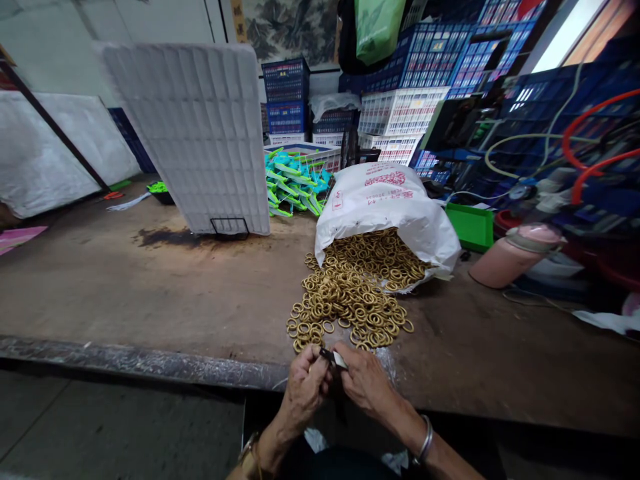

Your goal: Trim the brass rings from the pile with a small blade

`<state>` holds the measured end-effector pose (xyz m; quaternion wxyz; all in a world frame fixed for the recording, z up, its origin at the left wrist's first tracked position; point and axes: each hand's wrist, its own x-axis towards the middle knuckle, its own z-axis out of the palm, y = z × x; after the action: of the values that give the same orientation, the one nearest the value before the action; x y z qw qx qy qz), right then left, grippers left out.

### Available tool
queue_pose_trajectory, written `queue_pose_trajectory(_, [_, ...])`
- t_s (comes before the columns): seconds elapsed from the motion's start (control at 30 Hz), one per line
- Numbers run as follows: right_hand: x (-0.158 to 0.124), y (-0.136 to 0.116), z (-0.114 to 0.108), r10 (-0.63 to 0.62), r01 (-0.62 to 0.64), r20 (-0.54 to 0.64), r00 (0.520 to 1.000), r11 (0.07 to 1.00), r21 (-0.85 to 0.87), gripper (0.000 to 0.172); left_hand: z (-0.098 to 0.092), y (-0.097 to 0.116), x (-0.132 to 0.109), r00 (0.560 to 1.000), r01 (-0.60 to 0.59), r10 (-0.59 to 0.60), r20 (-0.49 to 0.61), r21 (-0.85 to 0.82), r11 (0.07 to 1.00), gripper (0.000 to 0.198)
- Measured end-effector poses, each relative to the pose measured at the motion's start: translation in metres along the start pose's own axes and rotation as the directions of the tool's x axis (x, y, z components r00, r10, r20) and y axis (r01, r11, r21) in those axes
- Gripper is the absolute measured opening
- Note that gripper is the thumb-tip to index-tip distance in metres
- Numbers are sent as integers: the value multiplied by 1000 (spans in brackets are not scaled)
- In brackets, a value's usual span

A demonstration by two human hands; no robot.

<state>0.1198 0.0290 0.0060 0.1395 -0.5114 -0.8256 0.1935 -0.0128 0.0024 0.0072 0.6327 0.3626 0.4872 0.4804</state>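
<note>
Both hands meet at the table's front edge, just below a pile of brass-coloured rings (345,300). My left hand (307,383) is closed, its thumb and fingers pinched near the dark end of a small tool (334,359). The pale part of this tool lies at the fingertips of my right hand (367,383), which is also closed on it. Whether a ring is between the left fingers is too small to tell. The rings spill from the open mouth of a white sack (380,200) lying on the table (225,300).
A white ribbed panel (200,133) stands upright at the left-centre. Green and turquoise pieces (295,183) lie behind it. On the right are a pink bottle (517,253), a green tray (470,225) and orange hoses (580,153). Stacked crates (425,57) stand at the back.
</note>
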Motion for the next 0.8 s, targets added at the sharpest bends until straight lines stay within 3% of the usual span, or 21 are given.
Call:
queue_pose_trajectory(0.13, [3, 3, 2, -55, 52, 63, 996, 997, 50, 27, -4, -7, 1, 998, -66, 66, 13, 46, 997, 35])
queue_pose_trajectory(0.3, [10, 14, 8, 35, -34, 98, 995, 999, -14, 23, -4, -3, -13, 998, 25, -27, 50, 37, 999, 35])
queue_pose_trajectory(0.47, [22, 21, 13, 89, -89, 10, 996, 996, 8, 32, -4, 3, -24, 984, 120, -84, 157, -236, 964, 31])
queue_pose_trajectory(0.63, [36, 7, 19, 132, -133, -58, 989, 991, -2, 15, -14, -3, -17, 988, 145, -112, 108, -389, 910, 25])
queue_pose_trajectory(0.8, [47, -5, 22, 197, -196, -10, 980, 972, -129, 13, -24, -8, -16, 984, 179, -142, 113, -491, 853, 16])
